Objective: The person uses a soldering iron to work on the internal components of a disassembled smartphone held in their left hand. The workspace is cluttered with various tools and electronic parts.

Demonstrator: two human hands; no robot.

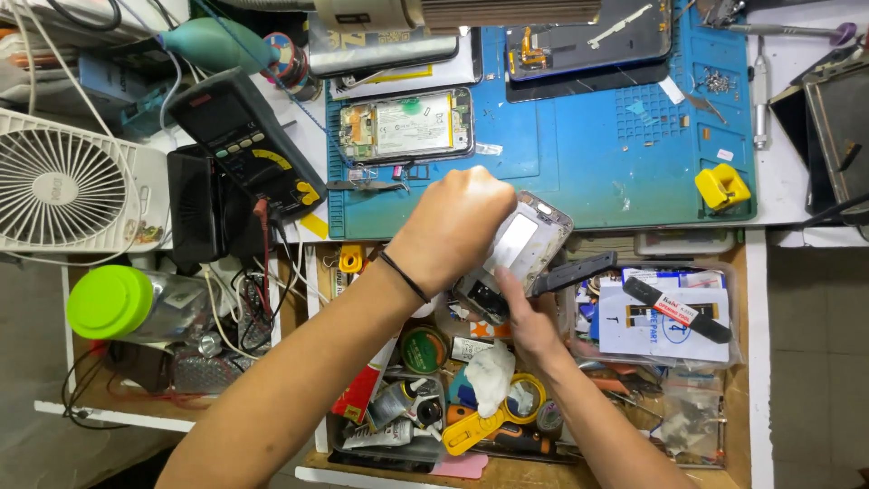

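Beside a white square desk fan [62, 186] on the cluttered tabletop [797, 181], the left hand [457, 226] clamps a silver-framed, opened phone body [518, 254] over an open drawer, while the right hand [525, 317] pinches a flat black pry tool [572, 272] at its near edge.

A white workbench [797, 195] fills the upper part of the view, with a blue work mat [579, 172] spread across it under even, bright light. Below its front edge an open wooden drawer [738, 426] is packed with clutter. At the left stands a white fan [63, 186] beside a black multimeter [244, 145]. Grey floor [815, 362] shows at the right and lower left.
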